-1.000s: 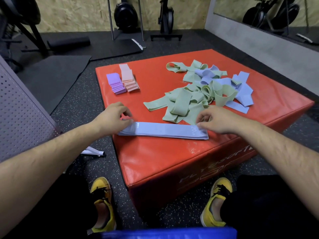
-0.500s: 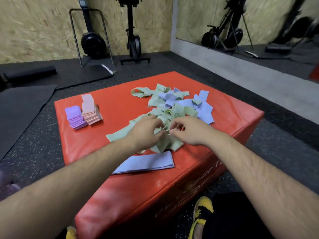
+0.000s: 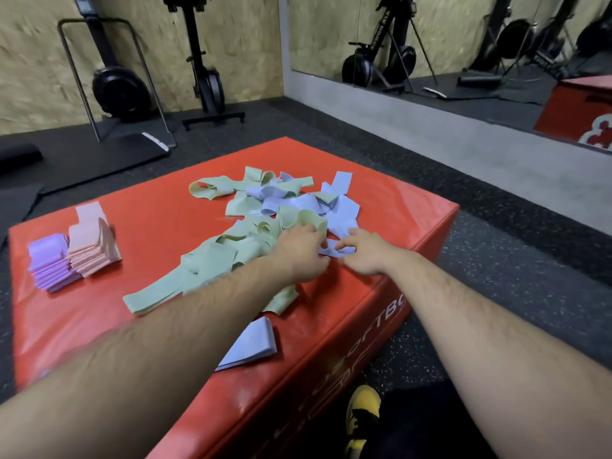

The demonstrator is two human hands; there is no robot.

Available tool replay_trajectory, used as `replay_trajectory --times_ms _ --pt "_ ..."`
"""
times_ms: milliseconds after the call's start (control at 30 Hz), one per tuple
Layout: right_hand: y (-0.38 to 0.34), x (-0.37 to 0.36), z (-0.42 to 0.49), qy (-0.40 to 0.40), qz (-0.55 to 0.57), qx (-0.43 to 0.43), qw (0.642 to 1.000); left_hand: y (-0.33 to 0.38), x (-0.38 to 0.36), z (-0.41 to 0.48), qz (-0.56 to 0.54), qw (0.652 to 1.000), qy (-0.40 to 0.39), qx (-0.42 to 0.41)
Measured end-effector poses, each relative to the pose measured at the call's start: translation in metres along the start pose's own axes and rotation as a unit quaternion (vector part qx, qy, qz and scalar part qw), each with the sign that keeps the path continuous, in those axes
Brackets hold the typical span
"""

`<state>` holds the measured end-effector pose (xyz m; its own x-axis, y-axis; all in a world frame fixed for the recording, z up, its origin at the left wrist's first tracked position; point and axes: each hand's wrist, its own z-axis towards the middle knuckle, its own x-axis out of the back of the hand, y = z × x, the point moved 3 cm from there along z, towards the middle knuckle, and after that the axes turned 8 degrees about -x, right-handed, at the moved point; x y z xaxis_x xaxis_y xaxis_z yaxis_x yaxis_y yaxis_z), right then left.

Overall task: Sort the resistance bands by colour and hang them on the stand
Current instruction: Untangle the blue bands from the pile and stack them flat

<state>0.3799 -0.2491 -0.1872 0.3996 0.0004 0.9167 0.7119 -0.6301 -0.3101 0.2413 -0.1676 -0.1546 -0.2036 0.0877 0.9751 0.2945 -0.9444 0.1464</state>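
A big red box [image 3: 149, 207] sits on the dark floor [image 3: 496, 260], and the bands lie on top of it. In the middle is a messy pile [image 3: 251, 207] of green and light blue bands, all tangled up. Both hands reach into the near side of that pile, close together, almost touching. Between them lies one blue band [image 3: 344, 252]. The right hand [image 3: 362, 255] pinches this band with its fingers and thumb. The left hand [image 3: 299, 255] has its fingers bent down at the other end of the band, but I cannot tell if it really holds it. A long green band [image 3: 149, 296] sticks out from under the left arm toward the front of the box. Nearer the person, by the front edge, lies a folded blue band [image 3: 255, 342], flat and apart from the pile. On the left side of the box are two neat stacks, touching side by side: a purple stack [image 3: 49, 263] and a pink stack [image 3: 91, 246]. A yellow shoe [image 3: 362, 415] shows down on the floor next to the box. A mirror [image 3: 463, 44] is on the wall behind.
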Motion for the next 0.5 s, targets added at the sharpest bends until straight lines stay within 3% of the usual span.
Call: replay_trajectory --times_ms 100,200,333,500 --pt "0.000 -0.004 0.013 -0.004 -0.044 -0.008 0.999 -0.001 -0.004 0.006 0.004 1.000 -0.006 0.007" --pt "-0.002 0.000 0.020 0.015 -0.018 -0.001 1.000 -0.002 -0.004 0.009 0.001 1.000 -0.006 0.005" --pt "-0.013 0.027 0.010 0.109 0.086 0.039 0.990 -0.007 0.007 0.008 -0.057 0.998 0.021 0.012" --pt "-0.049 0.066 -0.027 0.217 0.203 0.145 0.944 -0.013 0.048 0.002 -0.156 0.981 0.110 0.042"
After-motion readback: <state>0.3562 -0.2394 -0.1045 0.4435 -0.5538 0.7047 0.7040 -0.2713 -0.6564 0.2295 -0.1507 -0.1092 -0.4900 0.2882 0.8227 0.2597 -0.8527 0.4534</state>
